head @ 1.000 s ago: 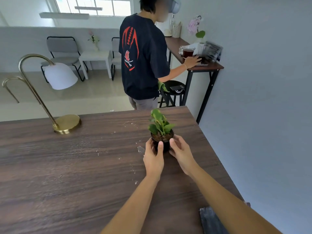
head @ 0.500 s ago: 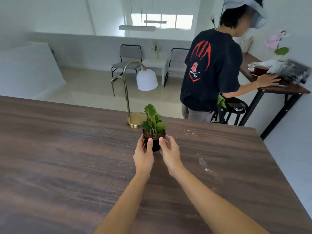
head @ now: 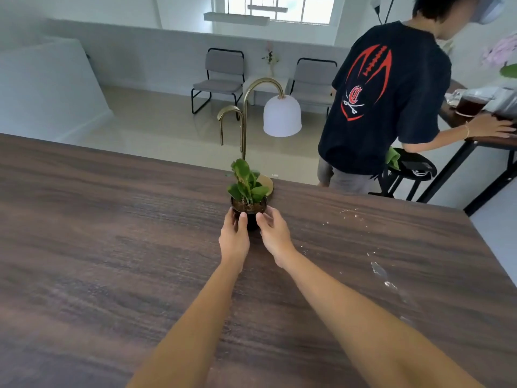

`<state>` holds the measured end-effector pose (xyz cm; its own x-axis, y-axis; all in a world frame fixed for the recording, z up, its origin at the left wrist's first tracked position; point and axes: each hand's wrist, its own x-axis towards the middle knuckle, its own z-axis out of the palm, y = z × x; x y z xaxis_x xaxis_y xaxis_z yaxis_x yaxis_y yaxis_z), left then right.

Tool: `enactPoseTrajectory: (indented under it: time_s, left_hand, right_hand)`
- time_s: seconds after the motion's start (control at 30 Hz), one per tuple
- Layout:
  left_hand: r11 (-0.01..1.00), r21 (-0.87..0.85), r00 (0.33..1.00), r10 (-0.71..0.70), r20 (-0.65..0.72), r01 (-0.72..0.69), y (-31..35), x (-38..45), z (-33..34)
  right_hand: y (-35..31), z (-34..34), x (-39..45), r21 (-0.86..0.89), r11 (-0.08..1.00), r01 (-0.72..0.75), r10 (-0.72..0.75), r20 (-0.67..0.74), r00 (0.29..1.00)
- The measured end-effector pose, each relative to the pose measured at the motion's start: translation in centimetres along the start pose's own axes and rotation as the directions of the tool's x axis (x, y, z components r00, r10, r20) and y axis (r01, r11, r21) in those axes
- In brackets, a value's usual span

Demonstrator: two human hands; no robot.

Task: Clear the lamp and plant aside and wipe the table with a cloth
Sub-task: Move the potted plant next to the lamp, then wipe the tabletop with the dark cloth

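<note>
A small green plant [head: 247,186] in a black pot [head: 251,211] stands on the dark wooden table [head: 112,247], just in front of the brass base of the lamp [head: 282,116]. The lamp has two curved brass arms and a white dome shade. My left hand [head: 233,239] holds the pot's left side with its thumb on the front. My right hand [head: 275,236] curls round the pot's right side. No cloth is in view.
White crumbs [head: 349,214] and a wet smear [head: 379,270] lie on the table's right part. Beyond the far edge a person [head: 386,93] in a dark shirt leans on a side table [head: 489,141] beside a black stool [head: 414,169].
Both hands have carried the plant leftward across the table from near the right side to just in front of the lamp base. My view has turned left with it.
</note>
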<state>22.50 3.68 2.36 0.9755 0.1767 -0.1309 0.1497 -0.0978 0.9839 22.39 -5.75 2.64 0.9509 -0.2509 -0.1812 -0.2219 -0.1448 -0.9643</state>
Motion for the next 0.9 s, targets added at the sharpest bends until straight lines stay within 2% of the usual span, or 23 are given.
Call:
enactPoseTrajectory:
  time_s: [0.1, 0.17, 0.2, 0.23, 0.3, 0.37, 0.43, 0.5, 0.57, 0.6, 0.67, 0.7, 0.73, 0.8, 0.9]
  left_hand:
    - [0.994, 0.106, 0.999, 0.032, 0.041, -0.036, -1.3, -0.9, -1.3]
    - [0.942, 0.304, 0.988, 0.117, 0.097, -0.141, -3.0, -2.9, -2.8]
    - [0.862, 0.449, 0.971, 0.184, 0.152, -0.234, -4.1, -4.1, -3.6]
    - [0.741, 0.585, 0.944, 0.244, 0.222, -0.329, -5.1, -5.4, -4.3]
    - [0.519, 0.740, 0.904, 0.266, 0.335, -0.427, -6.5, -8.2, -5.6]
    - [0.388, 0.813, 0.901, 0.218, 0.376, -0.433, -7.3, -11.3, -7.0]
    - [0.316, 0.849, 0.904, 0.199, 0.378, -0.424, -8.2, -14.7, -8.2]
    - [0.276, 0.872, 0.913, 0.174, 0.368, -0.404, -8.8, -17.9, -8.9]
    - [0.249, 0.889, 0.922, 0.159, 0.354, -0.384, -9.2, -20.2, -9.0]
    - [0.242, 0.895, 0.924, 0.164, 0.344, -0.376, -9.3, -21.0, -8.9]
    - [0.243, 0.899, 0.929, 0.172, 0.329, -0.364, -9.3, -21.7, -8.7]
    - [0.249, 0.901, 0.932, 0.170, 0.321, -0.356, -9.3, -21.9, -8.6]
    - [0.254, 0.902, 0.934, 0.171, 0.315, -0.350, -9.3, -21.9, -8.5]
    - [0.254, 0.903, 0.934, 0.180, 0.307, -0.346, -9.3, -22.0, -8.4]
    - [0.256, 0.903, 0.935, 0.171, 0.309, -0.345, -9.1, -21.9, -8.3]
  right_hand:
    - [-0.3, -1.8, -1.8, -0.056, 0.998, 0.002, 0.001, 0.064, 0.998]
    - [-0.2, -4.1, -4.5, -0.099, 0.995, 0.027, -0.018, 0.097, 0.995]
    - [0.1, -5.7, -6.2, -0.128, 0.991, 0.046, -0.032, 0.108, 0.994]
    - [0.7, -7.5, -8.0, -0.154, 0.986, 0.066, -0.049, 0.114, 0.992]
    - [2.4, -11.9, -12.1, -0.206, 0.974, 0.094, -0.078, 0.085, 0.993]
    - [4.5, -17.0, -16.5, -0.268, 0.959, 0.095, -0.097, 0.008, 0.995]
    - [6.6, -22.1, -21.4, -0.324, 0.944, 0.062, -0.096, -0.091, 0.991]
    - [8.4, -27.1, -26.4, -0.401, 0.916, 0.015, -0.112, -0.221, 0.969]
    - [11.0, -31.7, -31.1, -0.558, 0.824, -0.101, -0.108, -0.329, 0.938]
    - [12.5, -33.4, -33.1, -0.641, 0.744, -0.190, -0.073, -0.360, 0.930]
    - [15.8, -35.5, -36.6, -0.804, 0.500, -0.322, 0.023, -0.359, 0.933]
    - [17.3, -36.0, -37.8, -0.863, 0.384, -0.329, 0.066, -0.330, 0.942]
    - [18.1, -36.0, -38.5, -0.894, 0.312, -0.321, 0.105, -0.303, 0.947]
    - [18.7, -35.5, -38.5, -0.901, 0.276, -0.336, 0.114, -0.316, 0.942]
    - [16.4, -34.0, -35.3, -0.846, 0.304, -0.439, 0.152, -0.412, 0.898]
